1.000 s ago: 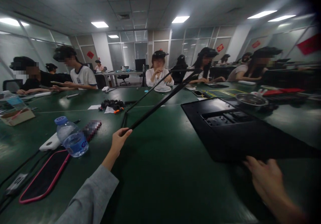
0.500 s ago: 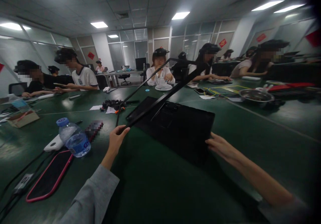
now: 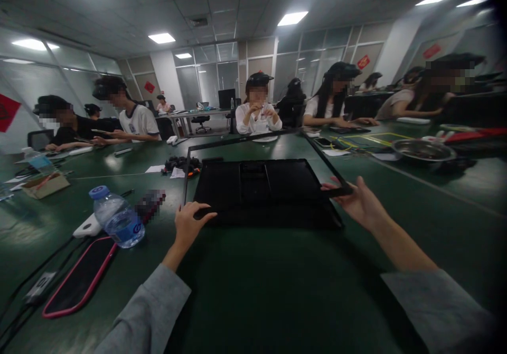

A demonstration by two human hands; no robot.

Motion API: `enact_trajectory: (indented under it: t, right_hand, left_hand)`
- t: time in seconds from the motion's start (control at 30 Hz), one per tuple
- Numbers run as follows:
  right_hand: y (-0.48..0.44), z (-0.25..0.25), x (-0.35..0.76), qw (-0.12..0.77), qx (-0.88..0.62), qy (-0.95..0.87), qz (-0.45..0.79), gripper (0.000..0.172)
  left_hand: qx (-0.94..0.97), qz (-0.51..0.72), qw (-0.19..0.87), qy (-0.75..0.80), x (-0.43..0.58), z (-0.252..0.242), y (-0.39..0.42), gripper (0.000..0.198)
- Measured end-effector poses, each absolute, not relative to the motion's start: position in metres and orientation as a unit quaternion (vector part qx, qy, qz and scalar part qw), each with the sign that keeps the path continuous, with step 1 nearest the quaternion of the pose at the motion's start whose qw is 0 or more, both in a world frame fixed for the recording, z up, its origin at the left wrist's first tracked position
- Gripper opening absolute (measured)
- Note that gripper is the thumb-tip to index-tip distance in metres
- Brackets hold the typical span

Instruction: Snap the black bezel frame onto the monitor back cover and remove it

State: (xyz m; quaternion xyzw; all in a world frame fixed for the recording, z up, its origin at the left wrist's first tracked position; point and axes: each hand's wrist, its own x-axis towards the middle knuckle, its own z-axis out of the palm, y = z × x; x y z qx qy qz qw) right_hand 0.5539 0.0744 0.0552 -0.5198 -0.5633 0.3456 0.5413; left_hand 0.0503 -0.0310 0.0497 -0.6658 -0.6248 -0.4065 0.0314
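A thin black rectangular frame (image 3: pixel 325 162) is held up by both my hands, tilted with its far edge higher. My left hand (image 3: pixel 190 226) pinches the frame's near left corner between thumb and fingers. At the near right corner, my right hand (image 3: pixel 362 205) grips the frame, its fingers curled under it and its thumb on the outer side. Beneath and partly seen through the frame, a black tray-like panel (image 3: pixel 217 182) with raised edges and a ribbed middle section lies on the green table (image 3: pixel 269 285). The frame's near bar merges with the dark panel.
To the left are a water bottle (image 3: pixel 119 222), a pink-edged phone (image 3: pixel 81 277), a white power strip (image 3: pixel 87 226) and cables. A cardboard box (image 3: pixel 45 186) sits farther left. A metal bowl (image 3: pixel 423 150) stands at right. Several people sit around the table, one (image 3: pixel 259 116) opposite.
My right hand has moved from the panel's edge to the frame's right corner. The frame has swung from a slant to nearly level left to right, and the panel now lies squarer to me.
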Motion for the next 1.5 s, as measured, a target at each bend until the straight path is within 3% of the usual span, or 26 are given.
enact_trajectory:
  t: [0.1,0.2,0.33,0.5,1.0,1.23,1.33,1.5]
  right_hand:
    - [0.075,0.051,0.559,0.525,-0.511,-0.541,0.414,0.045]
    - [0.082,0.034,0.556,0.519,-0.567,-0.572,0.287,0.051]
    - [0.086,0.011,0.548,0.509,-0.603,-0.608,0.086,0.038]
    - [0.086,-0.007,0.545,0.488,-0.621,-0.613,-0.013,0.042]
    - [0.074,-0.017,0.548,0.446,-0.666,-0.597,0.037,0.045]
    - [0.081,-0.02,0.546,0.45,-0.655,-0.601,0.08,0.053]
    - [0.085,-0.018,0.547,0.439,-0.673,-0.588,0.094,0.054]
    - [0.089,-0.012,0.549,0.433,-0.676,-0.588,0.094,0.05]
  left_hand:
    - [-0.706,-0.371,0.051,-0.601,0.053,0.045,-0.03,0.025]
    - [-0.73,-0.362,0.056,-0.577,0.048,0.038,-0.024,0.026]
    - [-0.757,-0.342,0.025,-0.556,0.036,0.029,-0.015,0.03]
    - [-0.774,-0.318,-0.022,-0.548,0.03,0.024,-0.01,0.03]
    - [-0.777,-0.299,-0.046,-0.553,0.03,0.03,-0.011,0.031]
    - [-0.643,-0.4,0.076,-0.649,0.017,0.021,0.001,0.032]
    - [-0.584,-0.396,0.004,-0.709,0.004,0.015,0.008,0.045]
    - [-0.565,-0.375,-0.097,-0.729,-0.004,0.01,0.012,0.043]
